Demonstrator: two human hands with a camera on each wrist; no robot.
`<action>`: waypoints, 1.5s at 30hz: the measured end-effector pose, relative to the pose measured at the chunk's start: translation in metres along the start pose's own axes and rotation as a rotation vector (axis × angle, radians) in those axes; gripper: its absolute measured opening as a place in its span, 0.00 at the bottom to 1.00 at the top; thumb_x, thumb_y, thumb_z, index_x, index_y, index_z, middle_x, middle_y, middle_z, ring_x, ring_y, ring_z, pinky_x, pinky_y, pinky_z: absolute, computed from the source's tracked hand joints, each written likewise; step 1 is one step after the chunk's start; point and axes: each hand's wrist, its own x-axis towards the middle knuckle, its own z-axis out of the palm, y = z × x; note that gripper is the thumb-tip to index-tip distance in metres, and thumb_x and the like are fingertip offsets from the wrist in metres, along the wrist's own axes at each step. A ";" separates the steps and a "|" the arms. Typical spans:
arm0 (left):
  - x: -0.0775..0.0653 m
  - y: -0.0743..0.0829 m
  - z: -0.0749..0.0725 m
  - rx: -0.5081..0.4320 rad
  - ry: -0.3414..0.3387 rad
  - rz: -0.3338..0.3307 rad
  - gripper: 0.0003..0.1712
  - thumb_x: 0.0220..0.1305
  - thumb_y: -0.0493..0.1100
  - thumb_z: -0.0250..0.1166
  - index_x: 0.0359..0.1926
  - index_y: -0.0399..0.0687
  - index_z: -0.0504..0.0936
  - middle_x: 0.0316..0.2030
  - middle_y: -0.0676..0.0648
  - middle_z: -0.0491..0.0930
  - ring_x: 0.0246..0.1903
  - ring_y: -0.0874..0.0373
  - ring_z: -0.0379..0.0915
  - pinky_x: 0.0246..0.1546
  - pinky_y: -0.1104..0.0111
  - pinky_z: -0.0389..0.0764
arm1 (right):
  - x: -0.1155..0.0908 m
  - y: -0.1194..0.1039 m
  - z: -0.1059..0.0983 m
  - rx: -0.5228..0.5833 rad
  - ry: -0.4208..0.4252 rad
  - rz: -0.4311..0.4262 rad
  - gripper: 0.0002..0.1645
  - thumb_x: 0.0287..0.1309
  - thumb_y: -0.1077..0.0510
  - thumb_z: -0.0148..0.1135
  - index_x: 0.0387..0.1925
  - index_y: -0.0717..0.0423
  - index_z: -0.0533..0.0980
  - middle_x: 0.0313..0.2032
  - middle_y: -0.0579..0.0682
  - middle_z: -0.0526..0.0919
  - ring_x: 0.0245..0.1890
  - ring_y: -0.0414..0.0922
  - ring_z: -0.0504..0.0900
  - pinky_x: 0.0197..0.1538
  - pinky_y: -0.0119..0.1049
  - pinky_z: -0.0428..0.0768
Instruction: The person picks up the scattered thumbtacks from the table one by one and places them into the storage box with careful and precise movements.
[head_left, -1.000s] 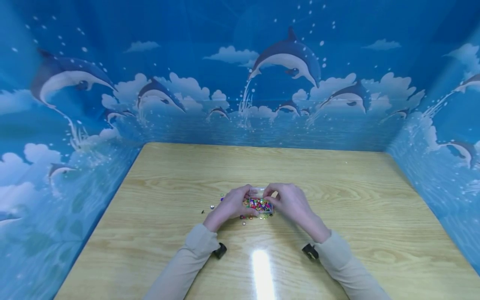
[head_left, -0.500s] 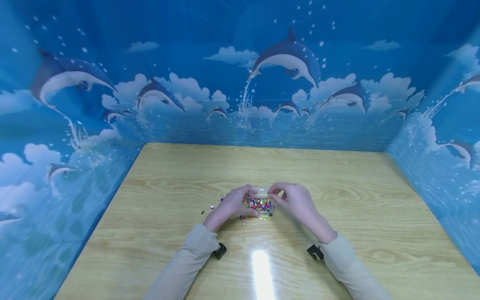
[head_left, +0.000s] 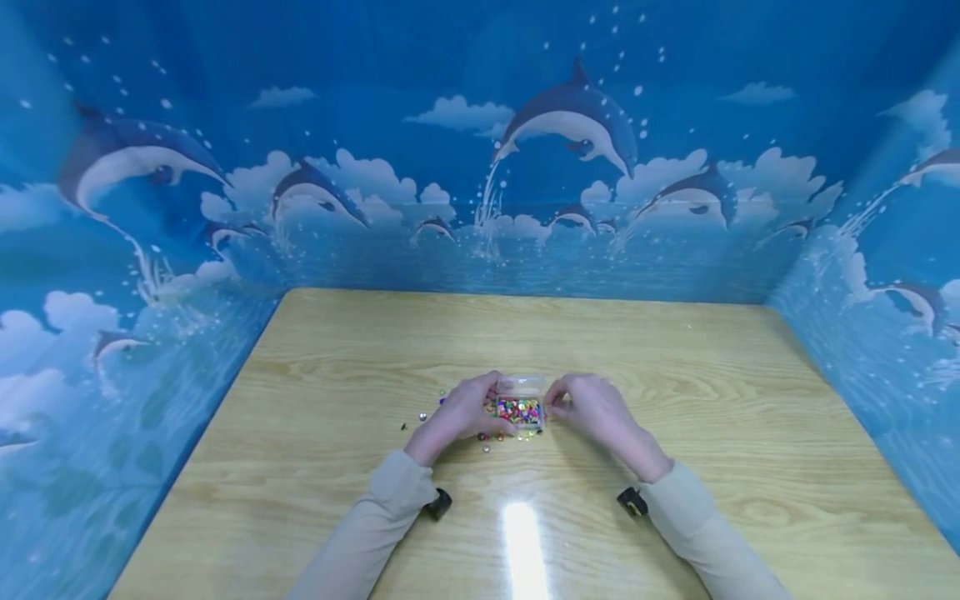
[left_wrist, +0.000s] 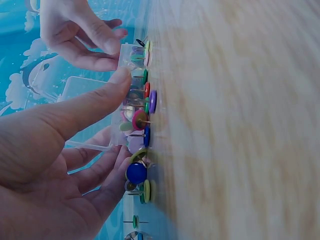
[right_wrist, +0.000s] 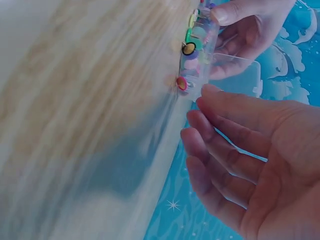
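Just below frame centre, left hand (head_left: 471, 407), fingers round a box (head_left: 521, 396) of pins (head_left: 519, 411); right hand (head_left: 596, 408) alongside, fingers loose.

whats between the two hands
A clear box of colourful thumbtacks, lid open, lies between the left hand and right hand, shown in the head view.

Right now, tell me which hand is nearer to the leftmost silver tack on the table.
Left. The left hand grips the box just to the right of the silver tack; the right hand is farther away, at the box's right side.
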 end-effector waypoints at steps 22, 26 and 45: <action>0.000 0.002 0.001 -0.029 0.000 -0.011 0.38 0.46 0.46 0.83 0.58 0.48 0.77 0.51 0.46 0.82 0.47 0.52 0.78 0.53 0.57 0.81 | 0.008 -0.006 0.007 0.021 -0.102 0.142 0.08 0.47 0.57 0.80 0.28 0.48 0.85 0.24 0.41 0.85 0.25 0.38 0.79 0.33 0.34 0.79; -0.001 0.003 0.001 -0.013 0.005 -0.029 0.38 0.46 0.47 0.82 0.59 0.48 0.77 0.50 0.46 0.82 0.48 0.52 0.77 0.54 0.56 0.80 | 0.007 -0.007 0.008 0.020 -0.111 0.145 0.07 0.48 0.59 0.78 0.27 0.48 0.85 0.23 0.41 0.83 0.24 0.38 0.77 0.31 0.32 0.78; -0.001 0.002 0.004 -0.004 0.006 -0.045 0.37 0.47 0.47 0.82 0.58 0.50 0.77 0.52 0.45 0.81 0.53 0.49 0.76 0.58 0.55 0.79 | -0.006 0.000 -0.001 0.019 -0.028 0.128 0.07 0.53 0.64 0.72 0.30 0.49 0.84 0.27 0.43 0.85 0.23 0.37 0.76 0.28 0.31 0.76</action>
